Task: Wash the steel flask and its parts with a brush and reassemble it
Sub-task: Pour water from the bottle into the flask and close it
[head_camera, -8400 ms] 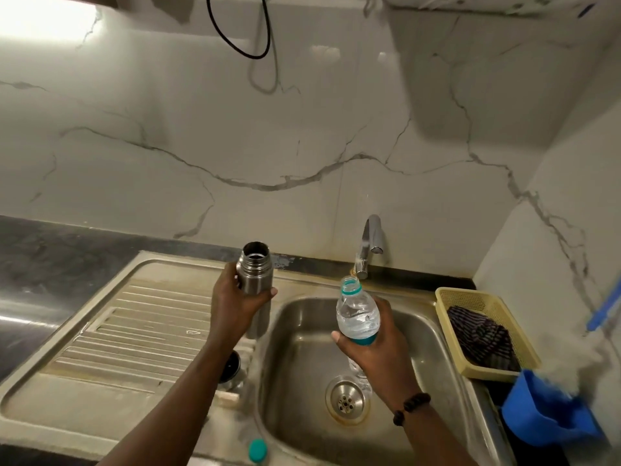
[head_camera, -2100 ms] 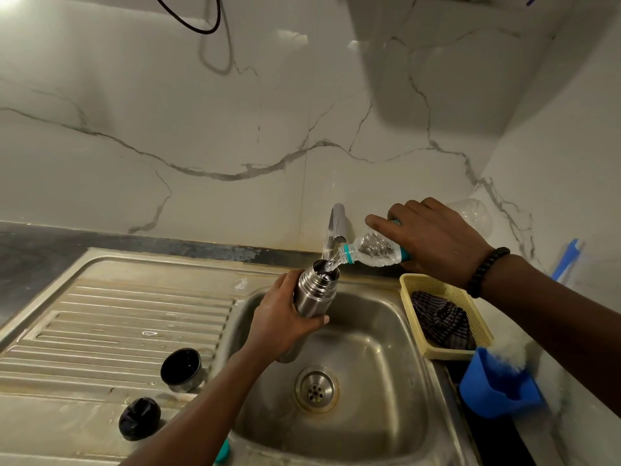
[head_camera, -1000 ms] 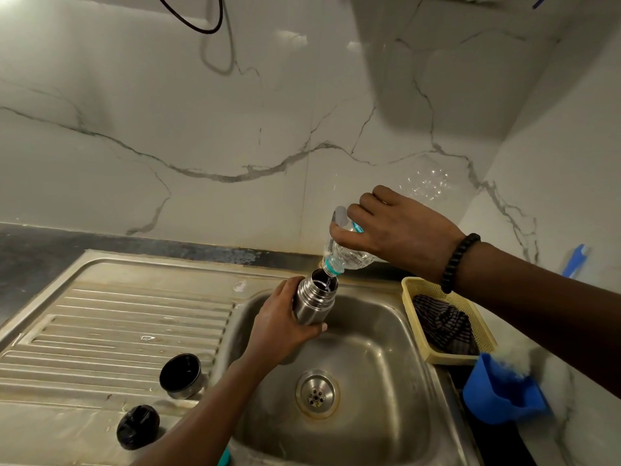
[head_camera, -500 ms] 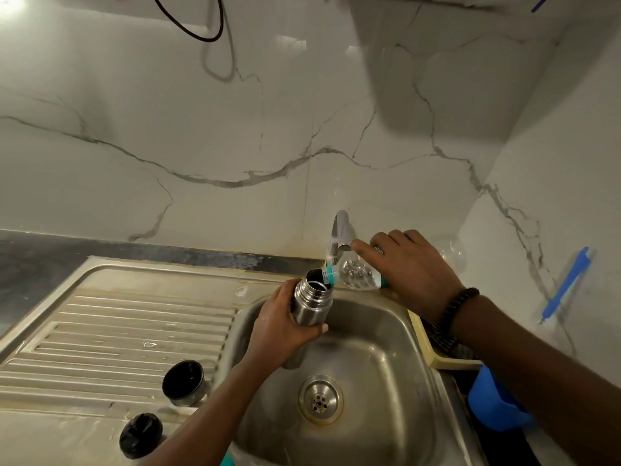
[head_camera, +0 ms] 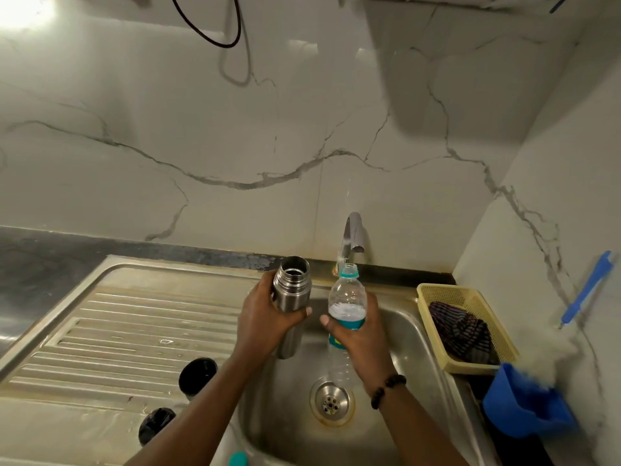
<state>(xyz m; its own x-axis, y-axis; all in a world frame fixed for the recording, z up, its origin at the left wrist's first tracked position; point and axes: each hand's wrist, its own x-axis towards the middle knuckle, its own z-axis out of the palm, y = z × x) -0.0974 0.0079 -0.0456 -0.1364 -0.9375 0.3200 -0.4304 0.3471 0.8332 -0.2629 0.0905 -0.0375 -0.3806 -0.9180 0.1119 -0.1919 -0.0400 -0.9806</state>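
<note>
My left hand (head_camera: 265, 317) grips the open steel flask (head_camera: 290, 290) upright at the left rim of the sink basin (head_camera: 413, 348). Beside it, my right hand (head_camera: 356, 334) holds a clear plastic water bottle (head_camera: 346, 299), upright, uncapped, with a teal label and some water inside. On the draining board (head_camera: 127, 331) stand the flask's steel cup (head_camera: 197, 373) and its black stopper (head_camera: 156, 425). A white bottle brush with a blue handle (head_camera: 586, 290) leans on the right wall, bristles down in a blue holder (head_camera: 524, 405).
The tap (head_camera: 351, 238) stands behind the basin, right above the bottle's mouth. A yellow basket (head_camera: 433, 290) with a dark striped cloth sits right of the sink. A teal bottle cap (head_camera: 238, 459) lies at the front rim. The drain (head_camera: 332, 403) is uncovered.
My right hand has swung the plastic bottle from tilted over the flask's mouth back to upright and lowered it beside the flask. The flask has stayed in my left hand.
</note>
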